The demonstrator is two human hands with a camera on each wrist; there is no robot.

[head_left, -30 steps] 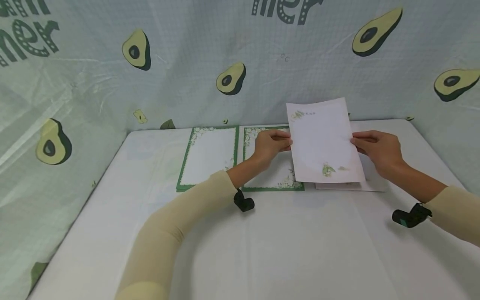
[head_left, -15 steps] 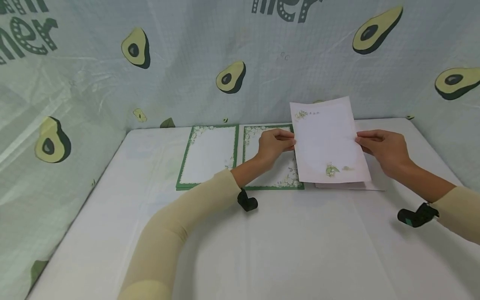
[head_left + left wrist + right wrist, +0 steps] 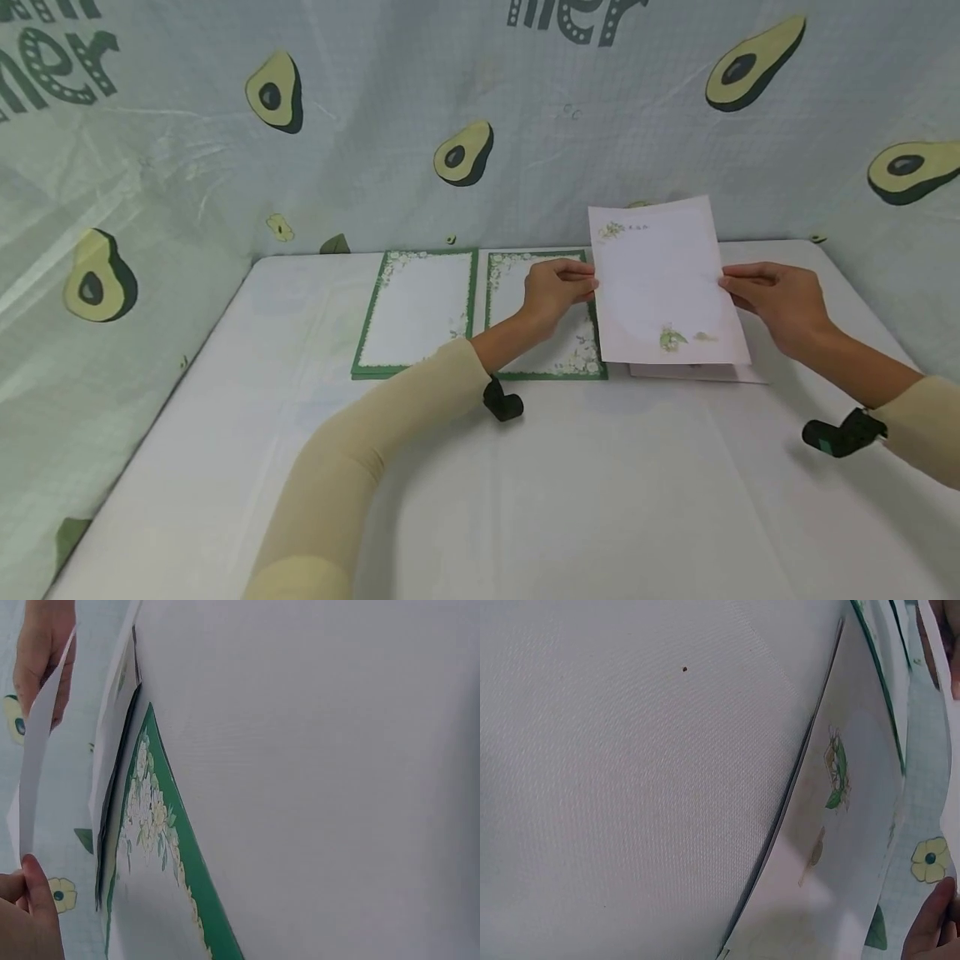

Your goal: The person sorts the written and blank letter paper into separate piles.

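Note:
Both hands hold up a sheet of pale pink paper (image 3: 667, 287) with small plant prints at its top left and lower right. My left hand (image 3: 553, 293) pinches its left edge between thumb and fingers; my right hand (image 3: 783, 304) pinches the right edge. Below the raised sheet lies a stack of similar printed paper (image 3: 832, 847), partly hidden by it in the head view. Beside that, a green-bordered floral sheet (image 3: 551, 358) lies partly behind the left hand and forearm. Another green-bordered stack (image 3: 427, 308) lies farther left.
The papers lie in a row along the back of a white-covered table (image 3: 585, 492). Behind it rises a curtain (image 3: 360, 125) printed with avocados. A small black camera (image 3: 504, 402) hangs at the left wrist, another camera (image 3: 843, 433) at the right.
Both hands have shifted slightly to the right with the raised sheet between them, exposing more of the middle green-bordered sheet. The papers on the table have stayed put.

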